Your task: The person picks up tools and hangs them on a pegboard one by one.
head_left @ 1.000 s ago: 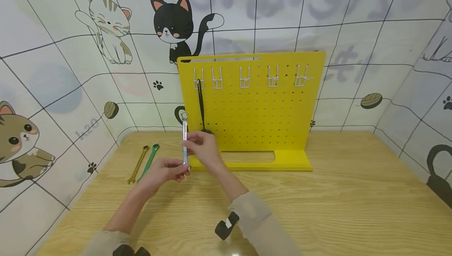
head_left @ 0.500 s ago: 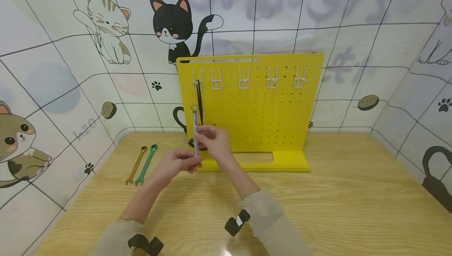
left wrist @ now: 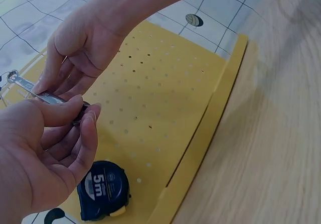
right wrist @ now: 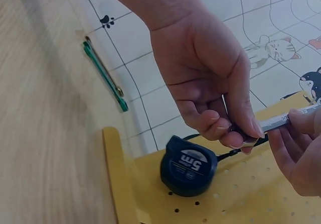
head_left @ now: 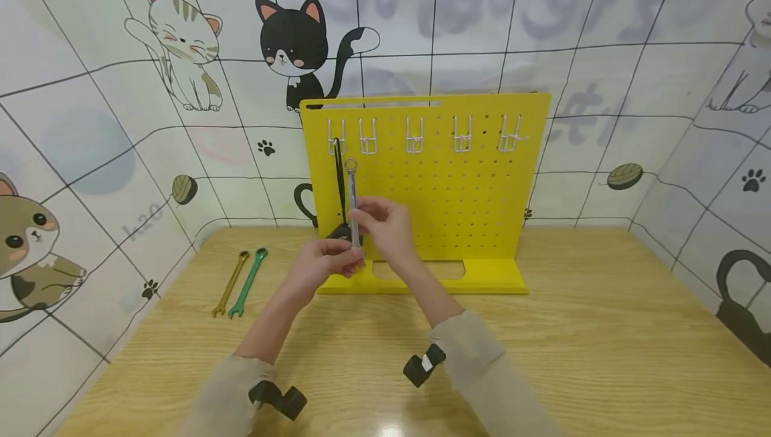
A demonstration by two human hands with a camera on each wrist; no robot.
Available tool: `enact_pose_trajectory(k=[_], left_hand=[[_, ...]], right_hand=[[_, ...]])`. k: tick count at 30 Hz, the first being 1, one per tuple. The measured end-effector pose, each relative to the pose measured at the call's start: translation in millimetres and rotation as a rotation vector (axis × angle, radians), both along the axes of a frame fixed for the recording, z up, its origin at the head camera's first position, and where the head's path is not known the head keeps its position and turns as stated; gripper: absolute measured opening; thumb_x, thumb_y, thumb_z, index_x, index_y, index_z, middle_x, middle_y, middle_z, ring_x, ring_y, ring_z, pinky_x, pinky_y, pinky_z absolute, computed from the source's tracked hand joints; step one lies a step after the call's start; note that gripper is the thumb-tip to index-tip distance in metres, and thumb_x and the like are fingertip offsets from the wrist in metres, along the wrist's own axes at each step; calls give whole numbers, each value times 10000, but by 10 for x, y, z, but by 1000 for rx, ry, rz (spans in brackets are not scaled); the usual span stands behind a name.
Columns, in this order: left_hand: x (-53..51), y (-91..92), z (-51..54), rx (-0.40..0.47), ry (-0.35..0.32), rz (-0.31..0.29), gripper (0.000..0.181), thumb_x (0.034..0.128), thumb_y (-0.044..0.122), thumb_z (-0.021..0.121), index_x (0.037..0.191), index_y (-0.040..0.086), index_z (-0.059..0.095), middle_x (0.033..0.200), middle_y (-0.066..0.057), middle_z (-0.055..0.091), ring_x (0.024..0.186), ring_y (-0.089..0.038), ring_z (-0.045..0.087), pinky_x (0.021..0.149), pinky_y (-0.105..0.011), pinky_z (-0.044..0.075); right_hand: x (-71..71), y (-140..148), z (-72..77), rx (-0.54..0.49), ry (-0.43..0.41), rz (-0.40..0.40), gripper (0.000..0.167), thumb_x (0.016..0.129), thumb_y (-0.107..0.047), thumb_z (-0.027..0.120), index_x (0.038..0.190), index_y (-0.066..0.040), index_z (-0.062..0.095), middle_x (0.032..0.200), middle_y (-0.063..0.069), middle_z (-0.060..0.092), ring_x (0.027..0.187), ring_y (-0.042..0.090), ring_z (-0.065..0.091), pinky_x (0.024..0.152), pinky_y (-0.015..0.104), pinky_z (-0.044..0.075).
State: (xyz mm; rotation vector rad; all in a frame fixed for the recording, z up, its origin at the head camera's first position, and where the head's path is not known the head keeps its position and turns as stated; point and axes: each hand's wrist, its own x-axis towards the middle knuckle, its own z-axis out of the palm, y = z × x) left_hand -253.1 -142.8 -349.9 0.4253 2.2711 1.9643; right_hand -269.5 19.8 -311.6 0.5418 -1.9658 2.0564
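A silver wrench (head_left: 352, 189) stands upright, ring end up, before the left part of the yellow pegboard (head_left: 446, 189). The left hand (head_left: 322, 264) pinches its lower end between thumb and fingers. Higher on the shaft, the right hand (head_left: 388, 228) pinches it too. In the left wrist view the left hand (left wrist: 45, 148) and right hand (left wrist: 90, 43) both grip the wrench (left wrist: 47, 97). A black tape measure (left wrist: 104, 190) marked 5m hangs by its strap (head_left: 340, 176) from the leftmost white hook (head_left: 331, 130); the hands partly hide it in the head view.
A gold wrench (head_left: 231, 284) and a green wrench (head_left: 248, 283) lie on the wooden table (head_left: 578, 330) at the left. Further white hooks (head_left: 414, 136) line the pegboard's upper part. Behind stands a wall covering (head_left: 482, 15) with cat drawings.
Both hands have carried the silver wrench right and upward, from the pegboard's left edge to a place just right of the tape measure's strap. The hands still hold it.
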Motion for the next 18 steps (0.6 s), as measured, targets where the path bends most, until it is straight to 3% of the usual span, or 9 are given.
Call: enact_pose_trajectory(k=[4, 10, 18], left_hand=[[-25, 98, 67, 25, 25, 37, 333, 968, 186, 703, 1073, -130, 689, 871, -73, 731, 780, -189, 654, 755, -286, 575], [-49, 223, 149, 63, 78, 80, 262, 967, 158, 703, 1023, -97, 715, 843, -78, 724, 745, -175, 639, 724, -272, 571], [-114, 280, 145, 118, 46, 117, 255, 959, 150, 715, 1043, -91, 723, 845, -75, 732, 741, -170, 662, 731, -272, 581]], right_hand=[[-46, 59, 103, -1, 33, -21, 165, 925, -37, 728, 1065, 50, 732, 945, 152, 739, 759, 204, 699, 791, 489, 592], [-86, 111, 216, -21, 45, -45, 168, 921, -43, 735, 1058, 55, 737, 923, 156, 740, 717, 197, 707, 820, 564, 565], [-159, 128, 254, -3, 59, -64, 153, 908, -39, 749, 1032, 50, 741, 893, 142, 740, 707, 197, 703, 765, 485, 597]])
